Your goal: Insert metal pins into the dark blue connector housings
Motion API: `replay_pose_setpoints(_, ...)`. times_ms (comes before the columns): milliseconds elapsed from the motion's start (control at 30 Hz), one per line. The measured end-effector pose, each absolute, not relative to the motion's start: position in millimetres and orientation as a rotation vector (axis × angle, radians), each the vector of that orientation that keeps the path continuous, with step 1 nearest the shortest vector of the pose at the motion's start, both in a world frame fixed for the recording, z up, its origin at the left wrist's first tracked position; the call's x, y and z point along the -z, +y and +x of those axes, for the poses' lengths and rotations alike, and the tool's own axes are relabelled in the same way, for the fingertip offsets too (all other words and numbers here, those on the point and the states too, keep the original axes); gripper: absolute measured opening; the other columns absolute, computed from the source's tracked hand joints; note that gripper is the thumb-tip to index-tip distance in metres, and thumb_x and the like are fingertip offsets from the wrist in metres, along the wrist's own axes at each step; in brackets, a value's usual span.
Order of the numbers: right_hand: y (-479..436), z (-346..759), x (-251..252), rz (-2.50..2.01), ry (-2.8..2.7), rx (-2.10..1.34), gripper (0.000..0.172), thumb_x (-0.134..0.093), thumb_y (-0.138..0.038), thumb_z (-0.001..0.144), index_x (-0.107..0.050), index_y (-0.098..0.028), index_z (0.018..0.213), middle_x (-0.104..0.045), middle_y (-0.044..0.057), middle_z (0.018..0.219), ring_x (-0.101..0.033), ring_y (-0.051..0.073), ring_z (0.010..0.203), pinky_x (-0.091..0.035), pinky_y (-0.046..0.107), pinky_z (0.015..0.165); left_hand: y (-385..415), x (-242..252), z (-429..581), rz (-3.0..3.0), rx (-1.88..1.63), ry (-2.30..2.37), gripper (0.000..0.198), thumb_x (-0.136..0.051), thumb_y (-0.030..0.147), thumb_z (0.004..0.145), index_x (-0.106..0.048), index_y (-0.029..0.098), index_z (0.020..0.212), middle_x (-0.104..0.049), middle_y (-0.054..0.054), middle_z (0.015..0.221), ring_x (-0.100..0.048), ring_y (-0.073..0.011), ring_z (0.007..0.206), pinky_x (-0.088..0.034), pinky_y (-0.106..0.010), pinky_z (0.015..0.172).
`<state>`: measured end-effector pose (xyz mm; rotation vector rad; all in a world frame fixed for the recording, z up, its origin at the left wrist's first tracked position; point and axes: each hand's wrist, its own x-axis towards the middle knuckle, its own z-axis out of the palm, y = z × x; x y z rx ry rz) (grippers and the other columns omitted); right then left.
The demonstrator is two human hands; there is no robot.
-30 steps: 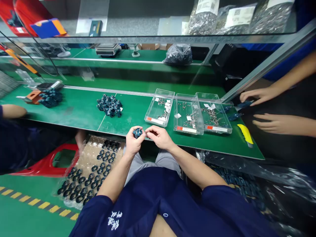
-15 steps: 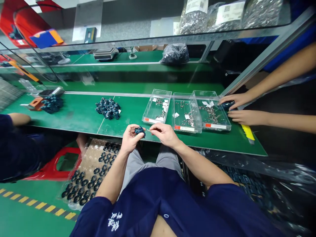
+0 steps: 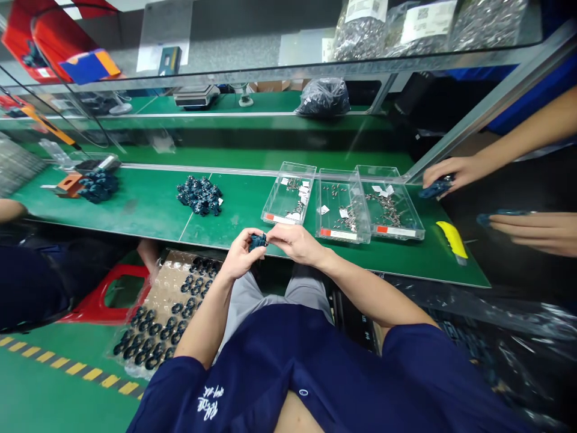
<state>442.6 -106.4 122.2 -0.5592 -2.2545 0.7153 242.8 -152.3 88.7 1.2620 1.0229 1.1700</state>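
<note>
My left hand [image 3: 238, 255] holds a small dark blue plastic part [image 3: 258, 242] up at the near edge of the green workbench [image 3: 135, 204]. My right hand [image 3: 295, 242] is pinched against that part from the right, its fingertips touching it. Anything small between those fingertips is hidden. A heap of similar blue parts [image 3: 198, 196] lies on the bench ahead of my hands. Nearest my right hand stand several clear plastic trays [image 3: 338, 207] of small metal pieces.
A co-worker's hands [image 3: 451, 171] hold blue parts at the far right, near a yellow utility knife [image 3: 452, 239]. Below the bench's left side lie a blister tray of black rings [image 3: 157, 319] and a red stool [image 3: 108, 294]. Bags of metal pieces [image 3: 360, 36] sit on a glass shelf above.
My right fingertips have closed onto the blue part. The co-worker's hands have drawn back rightward from the trays, now holding blue parts.
</note>
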Motion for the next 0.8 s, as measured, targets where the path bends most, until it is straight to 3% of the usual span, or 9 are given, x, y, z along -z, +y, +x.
replay_pose_setpoints(233, -118.3, 431.6, -119.3, -0.693, -2.311, -0.503, 0.022, -0.044, -0.025, 0.099, -0.064, -0.019, 0.090, -0.063, 0.008, 0.084, -0.055, 0.018, 0.076, -0.046, 0.031, 0.072, -153.5, -91.2, 250.9, 1.519, -1.278, 1.304, 0.026, -0.070, 0.023, 0.072, -0.060, 0.020, 0.096, -0.063, -0.003, 0.094, -0.059, -0.0177, 0.086, -0.047, -0.030, 0.082)
replay_pose_setpoints(400, -118.8, 422.7, -122.9, -0.810, -2.271, -0.531, 0.013, -0.050, -0.021, 0.095, -0.063, -0.018, 0.091, -0.066, 0.007, 0.087, -0.058, 0.018, 0.077, -0.046, 0.031, 0.072, -154.4, -84.9, 251.7, 1.574, -1.306, 1.423, 0.024, -0.068, 0.024, 0.073, -0.058, 0.021, 0.094, -0.061, 0.000, 0.086, -0.054, -0.0144, 0.074, -0.043, -0.027, 0.073)
replay_pose_setpoints(533, -104.7, 407.0, -119.8, -0.927, -2.204, -0.875, 0.007, -0.061, -0.024, 0.087, -0.060, -0.018, 0.083, -0.065, 0.003, 0.076, -0.059, 0.016, 0.069, -0.045, 0.029, 0.066, -155.9, -71.4, 241.0, 1.346, -1.257, 1.218, 0.023, -0.064, 0.031, 0.077, -0.055, 0.021, 0.097, -0.059, 0.001, 0.078, -0.053, -0.0128, 0.063, -0.043, -0.025, 0.061)
replay_pose_setpoints(600, -96.6, 396.7, -111.5, -0.952, -2.085, -1.196, 0.015, -0.067, -0.029, 0.083, -0.059, -0.018, 0.088, -0.064, 0.000, 0.072, -0.059, 0.014, 0.064, -0.046, 0.026, 0.062, -153.5, -63.5, 227.1, 1.202, -1.252, 1.095, 0.026, -0.062, 0.034, 0.080, -0.052, 0.021, 0.100, -0.061, 0.000, 0.080, -0.054, -0.0126, 0.061, -0.043, -0.024, 0.056)
replay_pose_setpoints(700, -93.1, 385.2, -93.8, -0.959, -1.910, -1.470, 0.034, -0.073, -0.036, 0.077, -0.057, -0.018, 0.101, -0.064, -0.002, 0.078, -0.060, 0.012, 0.065, -0.048, 0.025, 0.062, -139.5, -51.6, 183.6, 1.142, -1.467, 1.133, 0.030, -0.064, 0.035, 0.079, -0.052, 0.022, 0.104, -0.065, -0.006, 0.103, -0.063, -0.0166, 0.085, -0.051, -0.027, 0.067)
replay_pose_setpoints(800, -101.9, 383.6, -76.6, -1.004, -1.851, -1.602, 0.032, -0.071, -0.036, 0.079, -0.058, -0.018, 0.102, -0.064, -0.001, 0.080, -0.061, 0.012, 0.067, -0.050, 0.027, 0.064, -110.4, -36.2, 112.8, 1.177, -1.722, 1.515, 0.031, -0.066, 0.031, 0.078, -0.059, 0.020, 0.106, -0.061, -0.010, 0.117, -0.058, -0.0205, 0.110, -0.050, -0.032, 0.090)
